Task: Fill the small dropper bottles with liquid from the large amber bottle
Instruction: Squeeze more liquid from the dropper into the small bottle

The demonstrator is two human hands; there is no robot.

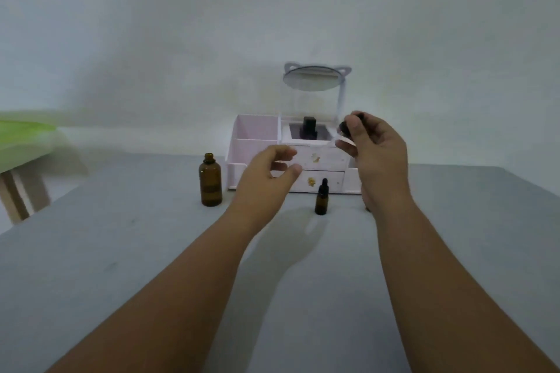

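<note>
The large amber bottle (210, 180) stands uncapped on the grey table (151, 251), left of centre. A small amber dropper bottle (321, 198) with a black cap stands in front of the organiser. My right hand (375, 154) is raised above the table and pinches a black dropper cap (345, 128) whose clear glass pipette (328, 141) points left and down. My left hand (266, 172) hovers empty between the two bottles, its fingers loosely curled. Behind my right wrist the edge of another small object (368, 208) shows, mostly hidden.
A white cosmetic organiser (257, 136) with two drawers and a round mirror (312, 78) stands at the table's back edge against the wall. A dark bottle (308, 128) sits in its top compartment. A green-topped stool (21, 142) is at the far left.
</note>
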